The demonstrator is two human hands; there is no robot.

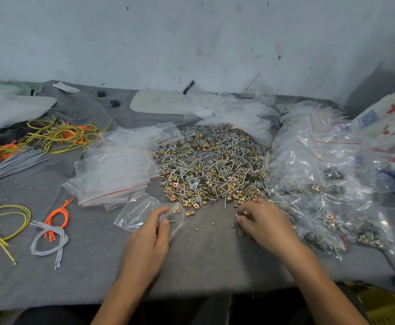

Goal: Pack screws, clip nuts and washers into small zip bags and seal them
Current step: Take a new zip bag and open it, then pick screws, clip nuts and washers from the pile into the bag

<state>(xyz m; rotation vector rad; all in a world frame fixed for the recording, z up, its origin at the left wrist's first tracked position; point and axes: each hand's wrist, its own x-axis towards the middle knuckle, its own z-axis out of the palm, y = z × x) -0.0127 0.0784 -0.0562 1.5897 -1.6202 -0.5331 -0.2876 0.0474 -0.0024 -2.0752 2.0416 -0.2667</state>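
A big loose pile of silver screws, gold clip nuts and grey washers [211,165] covers the middle of the grey cloth. Just below its left edge my left hand [153,231] holds a small clear zip bag [137,211] at its open mouth, and a clip nut shows inside the opening. My right hand [262,221] lies at the pile's lower right edge with its fingers curled over a cluster of screws and clip nuts. A stack of empty zip bags [114,170] with red seal lines lies left of the pile.
Filled, sealed bags [320,195] heap up on the right. Yellow, orange and grey cords [51,134] lie at far left, with smaller cord bundles [48,231] nearer me. A white plate [161,103] and printed sack [388,123] sit at the back. The table edge runs below my wrists.
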